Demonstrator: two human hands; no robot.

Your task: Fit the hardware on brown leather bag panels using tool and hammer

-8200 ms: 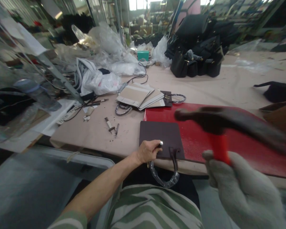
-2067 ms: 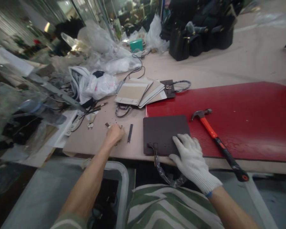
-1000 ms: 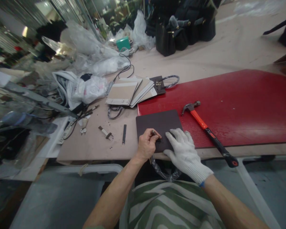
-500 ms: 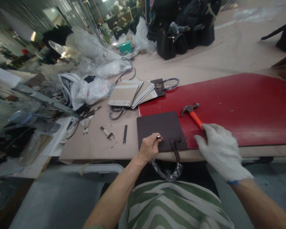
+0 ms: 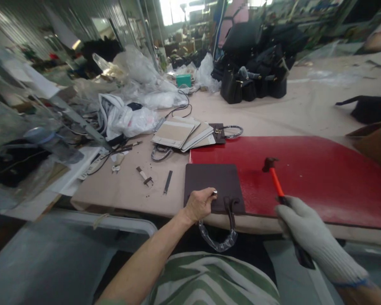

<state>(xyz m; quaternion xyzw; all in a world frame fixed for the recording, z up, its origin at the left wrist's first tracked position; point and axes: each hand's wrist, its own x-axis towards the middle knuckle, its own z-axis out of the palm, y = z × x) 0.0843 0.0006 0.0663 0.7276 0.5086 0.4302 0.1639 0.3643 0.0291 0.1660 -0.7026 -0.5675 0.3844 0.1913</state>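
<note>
A dark brown bag panel (image 5: 209, 176) lies flat at the front of the table, partly over the red mat (image 5: 305, 190). Its plastic-wrapped handle (image 5: 220, 245) hangs over the edge toward me. My left hand (image 5: 198, 204), bare, is closed around a short metal punch (image 5: 214, 192) on the panel; only the shiny top shows. To the right, my right hand (image 5: 305, 220) wears a white knit glove and grips a hammer (image 5: 277, 182) by its black grip. The hammer's head is raised over the mat, apart from the punch.
A fanned stack of beige panels (image 5: 174, 131) lies beyond the brown panel. To the left are a dark strip (image 5: 168, 182), a small strap piece (image 5: 144, 175) and pliers (image 5: 116, 163). Black bags (image 5: 231, 87) stand at the back, beside plastic wrapping (image 5: 133, 67).
My right hand has closed on the hammer and lifted it off the red mat. The left hand stays on the panel with the punch. The camera view has tilted up.
</note>
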